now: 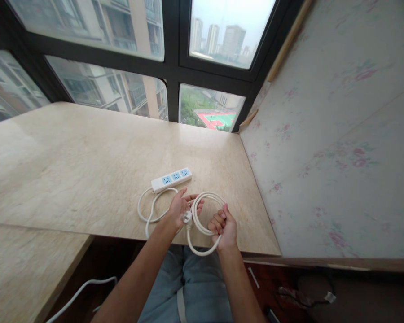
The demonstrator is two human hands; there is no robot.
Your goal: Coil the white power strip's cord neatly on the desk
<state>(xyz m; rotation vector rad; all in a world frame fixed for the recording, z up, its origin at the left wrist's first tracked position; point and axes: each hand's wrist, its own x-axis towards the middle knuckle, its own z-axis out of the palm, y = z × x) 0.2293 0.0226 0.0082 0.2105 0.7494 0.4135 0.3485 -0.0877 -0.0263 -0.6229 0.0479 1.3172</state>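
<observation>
A white power strip (171, 178) with blue sockets lies on the beige stone sill (87, 166). Its white cord (148, 211) loops off the near end toward me. My left hand (181, 208) holds the plug (187, 217) and one side of a coil of that cord, palm up, fingers partly curled. My right hand (224, 227) is closed in a fist round the other side of the coil (205, 213). Both hands hover over the sill's front edge, just in front of the strip.
A dark-framed window (171, 67) runs along the back of the sill. A wall with floral wallpaper (340, 148) closes the right side. Another white cable (84, 289) hangs below the sill at lower left. My jeans-clad legs (191, 287) are underneath.
</observation>
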